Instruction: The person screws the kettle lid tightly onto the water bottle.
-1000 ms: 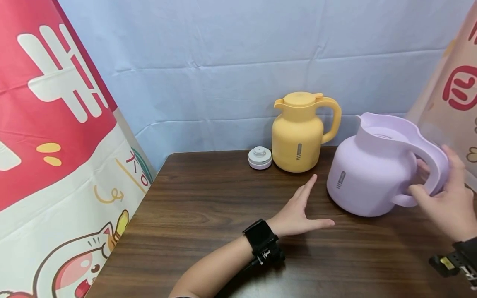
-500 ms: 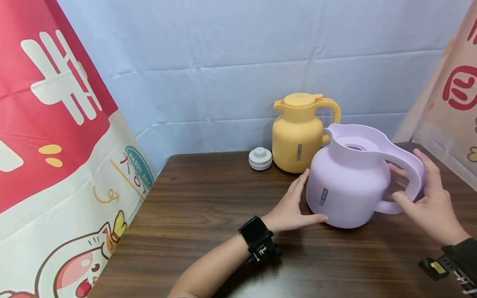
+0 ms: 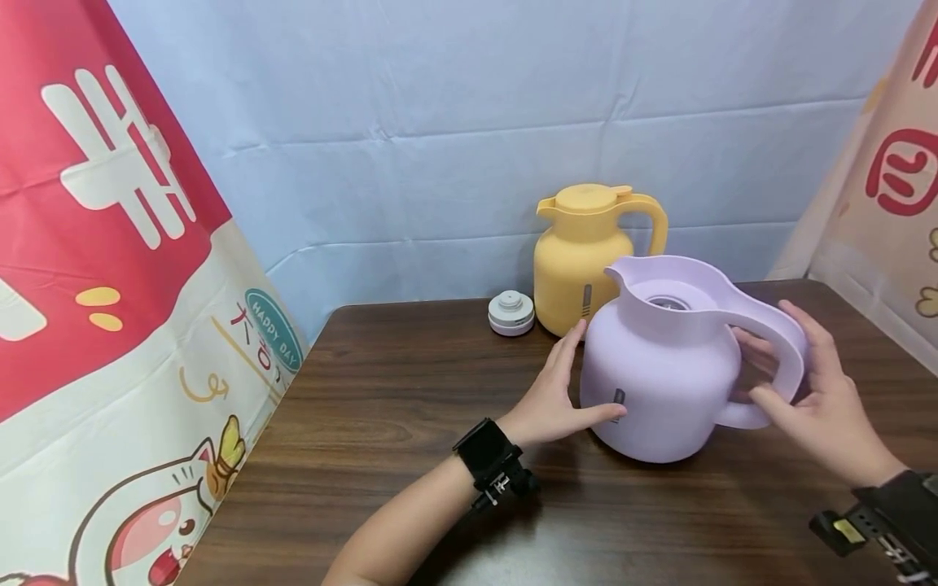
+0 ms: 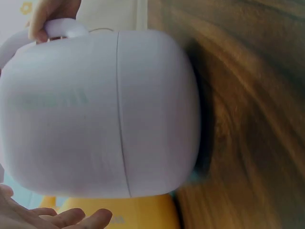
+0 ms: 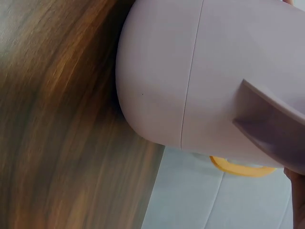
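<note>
A lilac thermos jug point(image 3: 663, 382) with its top uncovered stands low over the table at the right of the head view, spout to the left. My right hand point(image 3: 828, 399) grips its handle, thumb in front and fingers passing behind. On the jug's left side, my left hand point(image 3: 545, 403) is spread with straight fingers, thumb overlapping the label. In the left wrist view those fingers point(image 4: 66, 217) lie beside the jug's body point(image 4: 95, 114). The right wrist view shows the lower jug point(image 5: 162, 71) and the root of the handle point(image 5: 271, 119).
Behind the lilac jug stands a yellow thermos jug point(image 3: 579, 273) with its lid on, partly covered by it. A white and lilac stopper point(image 3: 510, 312) sits left of that. The wooden table point(image 3: 381, 423) ends at a pale blue cloth point(image 3: 440, 203); printed cloths hang at both sides.
My right hand has brought the lilac jug leftward and nearer to me. My left hand has shifted slightly left and now meets the jug's side. The yellow jug and stopper stay put.
</note>
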Motion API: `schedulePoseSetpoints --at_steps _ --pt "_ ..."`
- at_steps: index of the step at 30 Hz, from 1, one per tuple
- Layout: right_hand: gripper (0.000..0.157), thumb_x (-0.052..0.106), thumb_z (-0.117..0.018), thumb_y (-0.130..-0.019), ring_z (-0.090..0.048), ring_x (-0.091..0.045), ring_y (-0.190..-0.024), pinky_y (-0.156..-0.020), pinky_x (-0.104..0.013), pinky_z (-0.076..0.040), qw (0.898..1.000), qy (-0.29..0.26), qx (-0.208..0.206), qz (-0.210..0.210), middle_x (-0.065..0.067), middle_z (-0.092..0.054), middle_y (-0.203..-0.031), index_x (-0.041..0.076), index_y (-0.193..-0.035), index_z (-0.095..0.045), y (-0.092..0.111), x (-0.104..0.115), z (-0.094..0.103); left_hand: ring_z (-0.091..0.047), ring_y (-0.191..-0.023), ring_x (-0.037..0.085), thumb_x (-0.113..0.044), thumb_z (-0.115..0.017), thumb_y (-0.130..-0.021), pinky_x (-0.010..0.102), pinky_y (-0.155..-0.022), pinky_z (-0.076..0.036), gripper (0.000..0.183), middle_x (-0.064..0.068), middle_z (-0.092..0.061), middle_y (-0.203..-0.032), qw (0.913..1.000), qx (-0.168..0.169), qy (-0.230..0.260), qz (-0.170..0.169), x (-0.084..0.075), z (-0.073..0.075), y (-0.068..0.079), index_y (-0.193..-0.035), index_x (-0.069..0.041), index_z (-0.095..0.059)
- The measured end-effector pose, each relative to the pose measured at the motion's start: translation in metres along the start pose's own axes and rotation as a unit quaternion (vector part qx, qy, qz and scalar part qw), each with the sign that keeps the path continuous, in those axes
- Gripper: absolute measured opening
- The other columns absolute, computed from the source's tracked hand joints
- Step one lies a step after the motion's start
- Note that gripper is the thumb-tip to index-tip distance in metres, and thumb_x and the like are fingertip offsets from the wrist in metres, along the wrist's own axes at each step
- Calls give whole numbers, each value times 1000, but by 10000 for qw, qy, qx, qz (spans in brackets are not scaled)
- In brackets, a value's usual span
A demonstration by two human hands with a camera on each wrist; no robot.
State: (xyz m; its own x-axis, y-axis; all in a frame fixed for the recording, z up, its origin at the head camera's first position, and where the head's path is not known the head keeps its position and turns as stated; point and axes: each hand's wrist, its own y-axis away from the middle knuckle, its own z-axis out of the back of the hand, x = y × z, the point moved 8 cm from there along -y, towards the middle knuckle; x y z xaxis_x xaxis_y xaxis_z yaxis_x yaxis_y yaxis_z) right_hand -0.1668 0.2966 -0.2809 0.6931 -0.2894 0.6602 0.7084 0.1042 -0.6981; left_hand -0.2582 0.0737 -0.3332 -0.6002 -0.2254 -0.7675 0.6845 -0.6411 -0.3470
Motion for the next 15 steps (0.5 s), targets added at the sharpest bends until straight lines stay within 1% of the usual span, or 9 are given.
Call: schedulePoseSetpoints --at_steps 1,4,6,7,8,11,13,14,15 --pt "96 -37 -41 -64 -52 -3 -117 -84 -13 -43 9999 -125 38 27 6 -56 -131 -1 -148 -13 0 0 -1 -8 -141 9 -34 -76 -81 50 -107 -27 106 -12 -2 -156 10000 -34 10 9 0 3 0 -150 -37 5" --pt "96 -38 -41 -63 -52 -3 -118 -84 -13 -43 9996 -194 156 144 4 -56 -131 -1 -148 -13 -1 0 -5 -11 -141 12 -33 -75 -82 48 -108 -27 105 -12 -3 -156 9999 -86 101 36 2 9 1 -150 -38 3" --pt "96 -38 -40 -63 -52 -6 -119 -84 -15 -45 9979 -547 236 236 0 -56 -132 -2 -148 -13 -1 0 -8 -14 -141 13 -33 -75 -82 45 -108 -28 104 -11 -3 -156 9999 -78 123 54 4 12 2 -150 -38 3" --pt "97 -38 -40 -62 -52 -5 -119 -83 -14 -45 9984 -429 252 262 1 -56 -132 -2 -148 -13 -2 0 -9 -16 -140 14 -33 -75 -82 44 -108 -28 104 -10 -4 -156 9999 -61 126 54 4 14 2 -150 -38 3" --pt "97 -38 -39 -62 -52 -6 -119 -82 -15 -46 9969 -662 306 298 -1 -56 -132 -2 -148 -13 -2 0 -11 -18 -140 14 -32 -75 -82 42 -108 -29 104 -10 -4 -156 9999 -37 136 41 5 15 3 -150 -38 3" --pt "98 -40 -33 -63 -50 -11 -123 -79 -21 -50 9869 -1472 577 331 -7 -53 -135 1 -149 -10 -5 0 -20 -21 -138 12 -30 -76 -81 42 -105 -32 106 -9 -7 -155 9999 55 155 33 7 19 5 -150 -39 3" --pt "99 -40 -31 -64 -48 -12 -125 -79 -22 -51 9827 -1670 741 316 -8 -51 -137 3 -150 -8 -6 1 -25 -23 -136 10 -27 -77 -80 39 -103 -35 107 -8 -9 -155 9997 117 205 16 8 21 6 -150 -39 3" --pt "99 -40 -29 -65 -48 -15 -126 -78 -25 -52 9759 -1987 846 307 -10 -50 -138 4 -150 -7 -7 1 -29 -23 -136 10 -25 -78 -80 37 -102 -36 108 -7 -10 -155 9996 135 255 -5 9 22 7 -150 -39 3" --pt "99 -41 -28 -65 -46 -15 -127 -77 -26 -53 9740 -2055 917 270 -11 -49 -139 5 -150 -6 -7 1 -31 -24 -135 9 -24 -79 -79 35 -101 -37 109 -6 -11 -154 9994 156 308 -26 10 23 8 -150 -39 2"
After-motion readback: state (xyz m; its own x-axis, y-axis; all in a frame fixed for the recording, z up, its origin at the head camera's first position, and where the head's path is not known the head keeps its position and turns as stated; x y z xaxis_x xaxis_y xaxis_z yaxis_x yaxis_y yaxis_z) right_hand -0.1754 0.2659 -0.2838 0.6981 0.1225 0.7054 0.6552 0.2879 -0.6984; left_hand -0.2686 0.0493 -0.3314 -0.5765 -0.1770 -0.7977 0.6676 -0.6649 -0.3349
